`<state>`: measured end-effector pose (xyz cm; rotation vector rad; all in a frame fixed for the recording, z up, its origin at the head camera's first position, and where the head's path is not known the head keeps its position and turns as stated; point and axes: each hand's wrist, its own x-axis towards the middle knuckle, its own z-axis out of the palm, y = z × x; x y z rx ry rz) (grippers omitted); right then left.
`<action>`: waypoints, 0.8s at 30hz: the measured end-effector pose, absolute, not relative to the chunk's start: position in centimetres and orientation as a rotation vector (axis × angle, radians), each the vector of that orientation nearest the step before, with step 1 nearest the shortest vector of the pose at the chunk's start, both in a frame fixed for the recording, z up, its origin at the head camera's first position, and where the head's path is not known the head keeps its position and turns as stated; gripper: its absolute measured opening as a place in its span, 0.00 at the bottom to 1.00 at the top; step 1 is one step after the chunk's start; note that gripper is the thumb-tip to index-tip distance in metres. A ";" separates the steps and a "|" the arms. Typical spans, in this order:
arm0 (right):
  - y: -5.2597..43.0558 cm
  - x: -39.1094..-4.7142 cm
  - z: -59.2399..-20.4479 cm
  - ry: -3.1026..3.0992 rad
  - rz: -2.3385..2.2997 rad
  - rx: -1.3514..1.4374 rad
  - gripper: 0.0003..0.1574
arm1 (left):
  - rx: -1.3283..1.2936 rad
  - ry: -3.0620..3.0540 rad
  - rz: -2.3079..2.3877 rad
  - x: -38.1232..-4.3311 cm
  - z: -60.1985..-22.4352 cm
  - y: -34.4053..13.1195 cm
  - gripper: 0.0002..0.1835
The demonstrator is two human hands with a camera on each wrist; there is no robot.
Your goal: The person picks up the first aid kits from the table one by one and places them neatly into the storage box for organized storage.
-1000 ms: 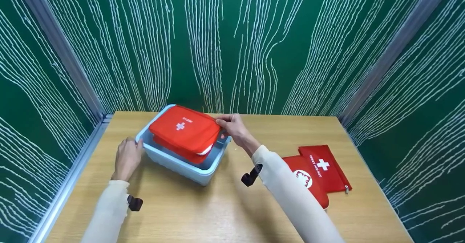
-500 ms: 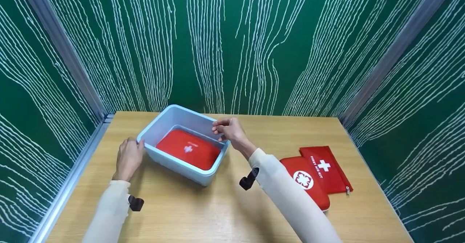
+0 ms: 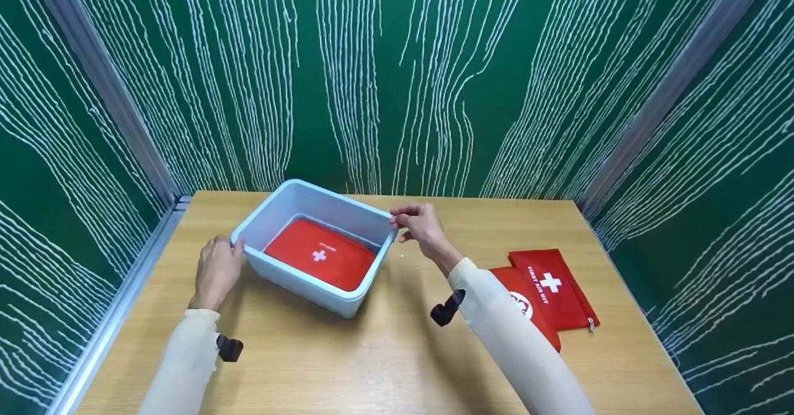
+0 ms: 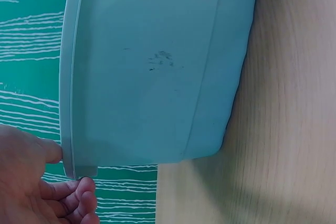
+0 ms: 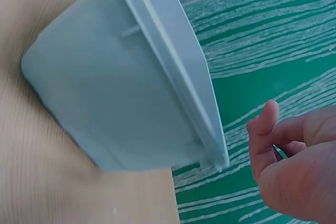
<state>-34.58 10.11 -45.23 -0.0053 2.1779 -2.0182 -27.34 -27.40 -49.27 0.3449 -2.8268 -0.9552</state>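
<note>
A light blue plastic bin [image 3: 298,276] stands on the wooden table, turned at an angle. Flat on its bottom lies a red first aid pouch [image 3: 341,258] with a white cross. At the bin's left corner my left hand [image 3: 218,269] grips the rim; in the left wrist view the thumb is on the rim's edge and the fingers curl beneath. My right hand [image 3: 425,229] is by the right corner, holding nothing. The right wrist view shows a gap between this hand [image 5: 299,161] and the bin [image 5: 121,87], its fingers loosely bent.
On the right of the table [image 3: 384,365] lie a flat red zip pouch [image 3: 561,297] lettered "FIRST AID KIT" and a rounded red first aid case [image 3: 539,316], partly hidden by my right sleeve. Green walls [image 3: 397,92] with white streaks rise behind and at both sides.
The red pouch that my right hand held over the bin was let go and now lies inside it. My right hand moved right, outside the rim. The left hand stayed on the corner.
</note>
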 end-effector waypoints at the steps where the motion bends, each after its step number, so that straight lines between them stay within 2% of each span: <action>1: 10.5 -34.6 -45.4 2.180 -2.028 0.008 0.13 | 0.340 -2.824 -0.957 -27.3 -49.3 -27.4 0.25; 10: 14.7 -34.5 -46.7 2.242 -2.033 0.100 0.12 | 0.340 -2.829 -0.920 -27.4 -49.1 -27.4 0.24; 24: 21.7 -32.8 -49.9 2.261 -2.034 0.310 0.18 | 0.369 -2.846 -0.978 -27.2 -49.2 -27.2 0.25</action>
